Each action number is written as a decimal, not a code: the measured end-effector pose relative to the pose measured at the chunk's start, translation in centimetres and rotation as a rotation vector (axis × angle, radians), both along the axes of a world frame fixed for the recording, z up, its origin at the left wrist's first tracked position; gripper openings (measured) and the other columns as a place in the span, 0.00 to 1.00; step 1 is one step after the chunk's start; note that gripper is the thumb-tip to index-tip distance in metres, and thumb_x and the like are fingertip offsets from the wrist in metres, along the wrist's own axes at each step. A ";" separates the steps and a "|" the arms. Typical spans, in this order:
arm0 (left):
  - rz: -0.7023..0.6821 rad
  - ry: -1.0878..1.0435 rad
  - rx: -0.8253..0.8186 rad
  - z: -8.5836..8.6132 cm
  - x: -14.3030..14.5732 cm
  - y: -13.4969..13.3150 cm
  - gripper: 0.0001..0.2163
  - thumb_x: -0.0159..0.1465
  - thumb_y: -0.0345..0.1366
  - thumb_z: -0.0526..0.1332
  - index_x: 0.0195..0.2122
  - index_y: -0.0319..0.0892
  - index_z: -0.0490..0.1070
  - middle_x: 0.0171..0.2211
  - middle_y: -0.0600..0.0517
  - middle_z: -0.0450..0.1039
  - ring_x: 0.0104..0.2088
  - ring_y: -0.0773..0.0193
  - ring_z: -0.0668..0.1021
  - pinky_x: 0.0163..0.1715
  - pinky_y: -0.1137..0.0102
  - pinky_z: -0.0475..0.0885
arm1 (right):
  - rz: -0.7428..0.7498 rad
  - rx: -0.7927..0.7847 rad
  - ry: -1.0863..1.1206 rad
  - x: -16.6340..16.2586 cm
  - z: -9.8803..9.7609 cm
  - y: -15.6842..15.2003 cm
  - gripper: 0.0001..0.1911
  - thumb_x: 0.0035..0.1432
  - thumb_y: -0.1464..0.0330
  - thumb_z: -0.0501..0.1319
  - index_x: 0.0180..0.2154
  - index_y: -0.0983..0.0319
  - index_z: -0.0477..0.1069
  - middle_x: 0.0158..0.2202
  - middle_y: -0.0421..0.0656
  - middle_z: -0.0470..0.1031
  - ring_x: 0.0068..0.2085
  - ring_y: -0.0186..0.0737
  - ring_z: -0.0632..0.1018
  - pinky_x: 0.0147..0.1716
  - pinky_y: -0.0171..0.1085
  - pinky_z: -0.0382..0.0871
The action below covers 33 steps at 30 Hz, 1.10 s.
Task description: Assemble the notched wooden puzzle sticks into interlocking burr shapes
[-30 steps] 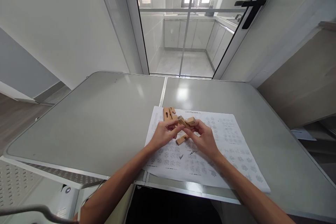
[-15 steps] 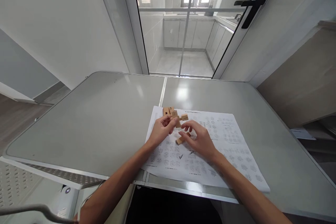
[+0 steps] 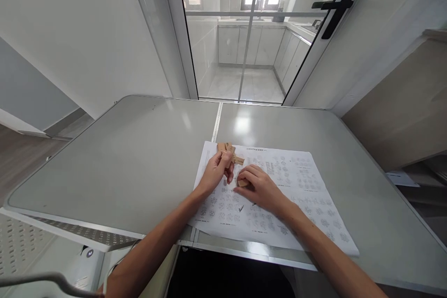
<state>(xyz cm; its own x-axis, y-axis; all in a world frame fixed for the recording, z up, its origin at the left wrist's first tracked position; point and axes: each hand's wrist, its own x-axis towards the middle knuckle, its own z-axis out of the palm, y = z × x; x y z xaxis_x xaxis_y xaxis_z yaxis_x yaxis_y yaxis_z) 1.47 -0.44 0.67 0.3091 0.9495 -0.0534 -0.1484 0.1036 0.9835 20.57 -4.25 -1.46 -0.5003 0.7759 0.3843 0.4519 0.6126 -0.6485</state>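
Observation:
My left hand (image 3: 213, 173) is closed around wooden puzzle pieces (image 3: 238, 160) fitted crosswise, held over the upper left of a printed sheet (image 3: 296, 195). Behind these fingers, another wooden block (image 3: 221, 146) with a dark mark lies near the sheet's top edge; the fingers partly cover where it meets the held pieces. Lower and to the right, my right hand (image 3: 261, 187) rests on the paper, its fingers wrapped round a loose wooden stick (image 3: 243, 183). Only a short part of that stick shows between thumb and fingers.
The sheet, covered with small line drawings, lies on a grey folding table (image 3: 139, 158) with a centre seam. Past the far edge stands a glass door (image 3: 226, 56) with a black handle (image 3: 337, 7). Shelving (image 3: 419, 191) is at the right.
My right hand has closed on the loose stick that lay on the paper. The pieces in my left hand have turned, their right end now lower.

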 end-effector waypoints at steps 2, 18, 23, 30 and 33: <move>0.007 0.012 0.018 -0.1 -0.1 0.1 0.21 0.69 0.57 0.59 0.34 0.43 0.62 0.23 0.60 0.66 0.16 0.72 0.71 0.17 0.75 0.65 | -0.046 -0.039 0.027 0.0 0.0 0.0 0.07 0.67 0.60 0.67 0.39 0.55 0.75 0.39 0.46 0.79 0.42 0.49 0.75 0.44 0.49 0.72; -0.118 0.178 0.046 -0.8 -0.1 -0.2 0.21 0.70 0.60 0.57 0.37 0.44 0.64 0.19 0.63 0.57 0.17 0.71 0.63 0.20 0.74 0.62 | -0.399 -0.542 0.614 1.2 -0.1 1.2 0.22 0.62 0.49 0.68 0.49 0.58 0.80 0.38 0.43 0.80 0.35 0.41 0.76 0.40 0.41 0.71; -0.099 0.292 0.087 -0.6 -0.1 -0.4 0.21 0.72 0.59 0.54 0.40 0.44 0.65 0.17 0.62 0.60 0.17 0.69 0.64 0.22 0.73 0.62 | -0.345 -0.584 0.605 1.1 0.2 1.2 0.22 0.62 0.50 0.68 0.49 0.58 0.80 0.36 0.43 0.80 0.36 0.41 0.77 0.43 0.42 0.73; -0.019 0.457 0.281 -0.4 0.1 -0.7 0.20 0.72 0.55 0.56 0.48 0.42 0.72 0.35 0.50 0.79 0.34 0.61 0.78 0.35 0.69 0.71 | -0.389 -0.625 0.646 1.0 0.5 1.1 0.24 0.59 0.48 0.71 0.47 0.59 0.76 0.32 0.43 0.81 0.36 0.45 0.82 0.43 0.44 0.75; -0.015 0.517 0.298 -0.4 0.1 -0.8 0.21 0.73 0.55 0.54 0.53 0.42 0.71 0.42 0.48 0.80 0.40 0.57 0.80 0.40 0.66 0.73 | -0.386 -0.604 0.679 0.9 0.5 1.1 0.23 0.59 0.49 0.71 0.44 0.59 0.76 0.35 0.44 0.82 0.35 0.44 0.82 0.42 0.43 0.77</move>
